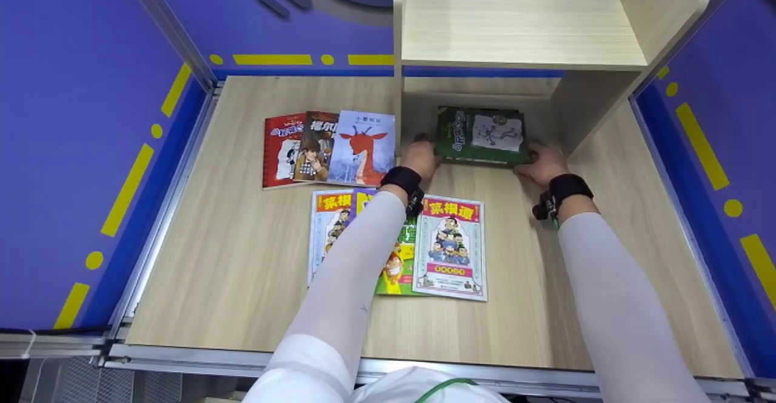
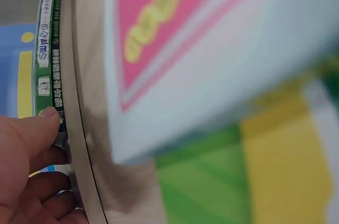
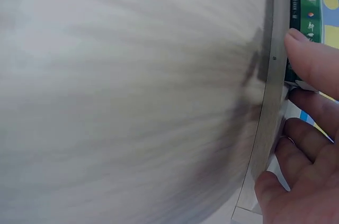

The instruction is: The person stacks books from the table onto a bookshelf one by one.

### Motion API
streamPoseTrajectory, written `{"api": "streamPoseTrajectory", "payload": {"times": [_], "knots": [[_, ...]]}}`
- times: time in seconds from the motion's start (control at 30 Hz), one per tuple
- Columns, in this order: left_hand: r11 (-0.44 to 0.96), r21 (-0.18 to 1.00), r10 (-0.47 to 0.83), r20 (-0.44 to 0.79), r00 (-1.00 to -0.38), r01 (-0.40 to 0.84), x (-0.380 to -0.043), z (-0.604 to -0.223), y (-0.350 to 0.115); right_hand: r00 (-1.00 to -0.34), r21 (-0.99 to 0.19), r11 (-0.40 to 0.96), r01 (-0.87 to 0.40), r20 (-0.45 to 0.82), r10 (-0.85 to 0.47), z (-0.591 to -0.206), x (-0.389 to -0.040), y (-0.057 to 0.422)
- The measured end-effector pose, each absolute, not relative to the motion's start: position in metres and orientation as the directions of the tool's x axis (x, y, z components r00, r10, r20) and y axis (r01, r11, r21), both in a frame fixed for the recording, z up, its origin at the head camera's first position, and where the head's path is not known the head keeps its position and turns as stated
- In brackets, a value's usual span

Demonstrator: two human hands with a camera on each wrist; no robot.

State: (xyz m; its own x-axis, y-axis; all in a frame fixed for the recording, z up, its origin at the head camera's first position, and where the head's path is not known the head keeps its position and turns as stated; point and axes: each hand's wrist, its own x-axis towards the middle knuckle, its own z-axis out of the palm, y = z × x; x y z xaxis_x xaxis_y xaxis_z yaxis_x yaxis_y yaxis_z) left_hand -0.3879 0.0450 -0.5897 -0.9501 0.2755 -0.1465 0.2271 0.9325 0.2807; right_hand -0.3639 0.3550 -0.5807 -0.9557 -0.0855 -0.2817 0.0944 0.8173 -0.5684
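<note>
Two green comic books (image 1: 482, 135), one on top of the other, lie flat in the lower compartment of the wooden shelf (image 1: 521, 27), spines toward me. At their left end my left hand (image 1: 421, 159) grips the stack; the left wrist view shows its thumb (image 2: 47, 119) on the spines and the other fingers curled below. My right hand (image 1: 545, 163) holds the opposite end, thumb (image 3: 312, 57) against the spine corner in the right wrist view. The fingers' contact behind the books is hidden.
Left of the shelf lie a red book (image 1: 279, 166), a book with a detective cover (image 1: 312, 163) and a deer book (image 1: 364, 148), overlapping. Nearer me are a white-bordered comic (image 1: 450, 251), a green-yellow one (image 1: 394, 269) and another comic (image 1: 327, 221), partly under my left arm.
</note>
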Motion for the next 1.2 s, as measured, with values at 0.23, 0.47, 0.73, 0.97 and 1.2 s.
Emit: {"api": "streamPoseTrajectory", "payload": {"times": [0.23,0.47,0.73,0.97,1.2], "knots": [[0.942,0.289,0.221,-0.146,-0.964,0.172,-0.383,-0.588,0.048,-0.971,-0.551,0.830,0.090,-0.234,-0.050,-0.584,-0.361,0.351],[0.955,0.260,0.176,-0.115,-0.978,0.141,-0.390,-0.594,0.052,-0.976,-0.535,0.838,0.106,-0.218,-0.015,-0.583,-0.360,0.346],[0.952,0.291,0.129,-0.101,-0.987,0.094,-0.395,-0.594,0.056,-0.988,-0.530,0.843,0.087,-0.155,0.004,-0.582,-0.359,0.342],[0.957,0.286,0.081,-0.081,-0.993,0.054,-0.397,-0.593,0.062,-0.988,-0.490,0.865,0.109,-0.152,0.039,-0.585,-0.361,0.341],[0.955,0.291,0.078,-0.078,-0.994,0.052,-0.395,-0.592,0.062,-0.994,-0.467,0.880,0.088,-0.105,0.044,-0.589,-0.363,0.341]]}}
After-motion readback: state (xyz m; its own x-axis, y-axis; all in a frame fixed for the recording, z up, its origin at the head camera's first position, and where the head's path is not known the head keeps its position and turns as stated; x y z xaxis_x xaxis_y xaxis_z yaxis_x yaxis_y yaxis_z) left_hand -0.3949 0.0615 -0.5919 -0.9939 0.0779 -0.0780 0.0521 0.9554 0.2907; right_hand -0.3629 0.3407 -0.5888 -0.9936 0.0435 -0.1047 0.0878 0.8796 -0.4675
